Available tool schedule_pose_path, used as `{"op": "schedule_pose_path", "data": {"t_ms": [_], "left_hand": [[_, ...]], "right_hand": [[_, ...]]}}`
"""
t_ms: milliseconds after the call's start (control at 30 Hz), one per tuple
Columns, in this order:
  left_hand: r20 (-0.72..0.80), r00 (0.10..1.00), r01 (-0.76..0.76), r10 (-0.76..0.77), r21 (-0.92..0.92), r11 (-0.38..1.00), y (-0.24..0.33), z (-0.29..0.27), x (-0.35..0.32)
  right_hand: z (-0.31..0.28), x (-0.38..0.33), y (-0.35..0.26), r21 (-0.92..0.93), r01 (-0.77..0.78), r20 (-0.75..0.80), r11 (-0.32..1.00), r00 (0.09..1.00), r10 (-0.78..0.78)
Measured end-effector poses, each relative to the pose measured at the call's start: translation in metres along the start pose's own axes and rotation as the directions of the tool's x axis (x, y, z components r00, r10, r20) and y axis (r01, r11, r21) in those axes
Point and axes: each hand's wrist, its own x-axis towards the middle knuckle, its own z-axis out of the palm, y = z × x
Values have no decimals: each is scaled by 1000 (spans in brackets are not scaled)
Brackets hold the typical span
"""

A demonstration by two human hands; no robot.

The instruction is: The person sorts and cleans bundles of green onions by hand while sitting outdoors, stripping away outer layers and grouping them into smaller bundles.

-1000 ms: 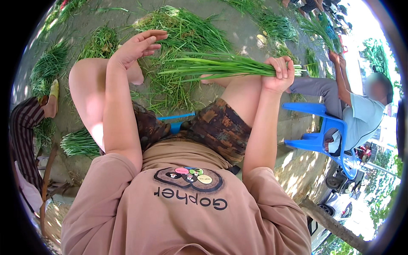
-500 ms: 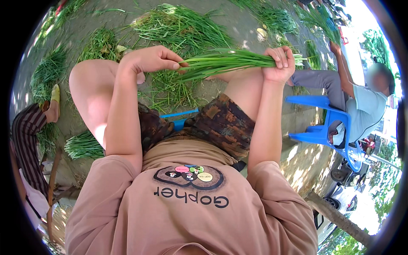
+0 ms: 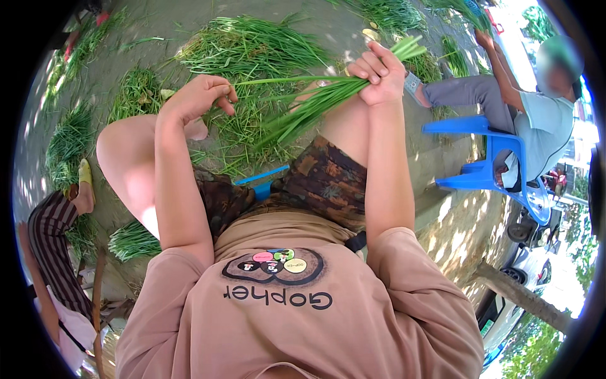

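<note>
Nearest me, my left hand point(image 3: 201, 96) curls loosely, pinching one thin green stalk point(image 3: 278, 80). My right hand point(image 3: 379, 76) grips a bunch of green chives point(image 3: 309, 107) above the knee. Beyond, cut greens point(image 3: 252, 44) litter the ground.

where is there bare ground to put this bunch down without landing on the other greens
Bare ground lies at the upper left, between the big loose heap and the small piles along the left. Another bare patch lies beside the blue stool. Between the knees, under the right hand and its bunch, it is crowded.
</note>
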Motion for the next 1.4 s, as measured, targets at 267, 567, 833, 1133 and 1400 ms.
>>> {"op": "schedule_pose_path", "data": {"t_ms": [267,567,833,1133,1400], "left_hand": [[-127,992,-21,28,52,998,-17,-5,11],[225,974,-23,14,40,999,-5,8,1],[503,856,-13,117,-205,979,-8,21,6],[614,779,109,131,-337,935,-13,26,6],[763,577,57,291,-393,918,-13,49,20]], "right_hand": [[23,2,18,-316,13,-231,949,969,-90],[19,14,15,-257,9,-279,966,957,-83],[17,8,13,-219,63,-242,974,963,-117],[7,5,3,-100,108,-148,989,981,-122],[6,3,4,-83,94,-168,992,980,-107]]}}
